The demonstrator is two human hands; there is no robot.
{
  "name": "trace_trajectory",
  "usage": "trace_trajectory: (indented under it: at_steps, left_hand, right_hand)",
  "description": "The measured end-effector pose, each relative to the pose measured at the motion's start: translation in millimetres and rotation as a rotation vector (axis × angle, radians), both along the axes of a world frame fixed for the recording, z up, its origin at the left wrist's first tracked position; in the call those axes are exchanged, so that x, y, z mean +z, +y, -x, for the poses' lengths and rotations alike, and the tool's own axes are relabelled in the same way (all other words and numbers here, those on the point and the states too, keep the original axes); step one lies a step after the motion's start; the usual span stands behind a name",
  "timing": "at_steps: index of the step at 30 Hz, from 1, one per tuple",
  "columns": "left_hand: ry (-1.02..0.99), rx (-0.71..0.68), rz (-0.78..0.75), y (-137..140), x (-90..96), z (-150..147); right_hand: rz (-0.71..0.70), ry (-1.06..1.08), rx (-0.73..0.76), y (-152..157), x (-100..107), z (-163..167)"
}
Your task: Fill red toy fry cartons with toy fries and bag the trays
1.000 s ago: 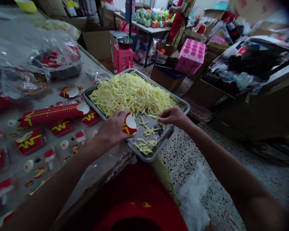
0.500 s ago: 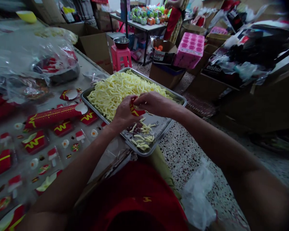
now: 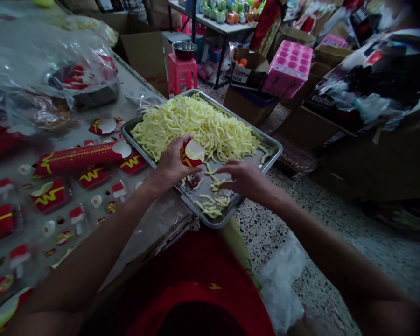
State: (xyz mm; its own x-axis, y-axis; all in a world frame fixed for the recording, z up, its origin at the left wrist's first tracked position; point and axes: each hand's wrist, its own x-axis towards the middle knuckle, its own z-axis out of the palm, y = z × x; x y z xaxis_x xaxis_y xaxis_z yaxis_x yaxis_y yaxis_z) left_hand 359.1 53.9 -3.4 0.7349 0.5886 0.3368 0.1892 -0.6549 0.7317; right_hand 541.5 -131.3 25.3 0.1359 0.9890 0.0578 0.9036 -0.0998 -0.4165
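Note:
My left hand [image 3: 171, 162] is closed around a small red fry carton [image 3: 193, 153] with a white inside, held above the metal tray [image 3: 210, 222]. Its mouth faces me, and no fries show in it. A big heap of pale yellow fries [image 3: 196, 122] fills the far part of the tray. Over the near part hovers my right hand [image 3: 244, 179], fingers apart and seemingly empty, close to a few loose fries [image 3: 213, 203]. Left of the tray, a long nested stack of red cartons [image 3: 80, 157] lies on the table.
Flat red cartons [image 3: 51, 196] and small food-shaped pieces are spread across the plastic-covered table. A plastic-wrapped bowl [image 3: 96, 93] stands behind them. Beyond the tray are a pink stool [image 3: 182, 74] bearing a metal bowl [image 3: 184, 49], cardboard boxes [image 3: 248, 105] and a pink box [image 3: 287, 69].
My right hand has left the carton and moved down and right over the loose fries, its fingers parting. The left hand still holds the carton, now with its mouth turned into view.

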Motion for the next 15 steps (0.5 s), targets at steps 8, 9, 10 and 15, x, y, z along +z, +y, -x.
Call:
trace_trajectory:
  at_steps: [8, 9, 10, 15]
  left_hand:
    - [0.229, -0.077, -0.128, -21, 9.4, 32]
    - [0.282, -0.083, -0.166, -25, 9.5, 33]
    - [0.338, -0.089, -0.205, -29, 9.4, 33]
    - [0.560, -0.132, -0.308, -41, 8.4, 31]
  right_hand:
    - [0.326, -0.334, 0.009, 8, -25, 28]
    - [0.327, -0.342, -0.009, 12, -27, 28]
    - [0.317, -0.334, -0.028, 15, -28, 26]
    - [0.232, -0.110, -0.124, 20, -27, 10]
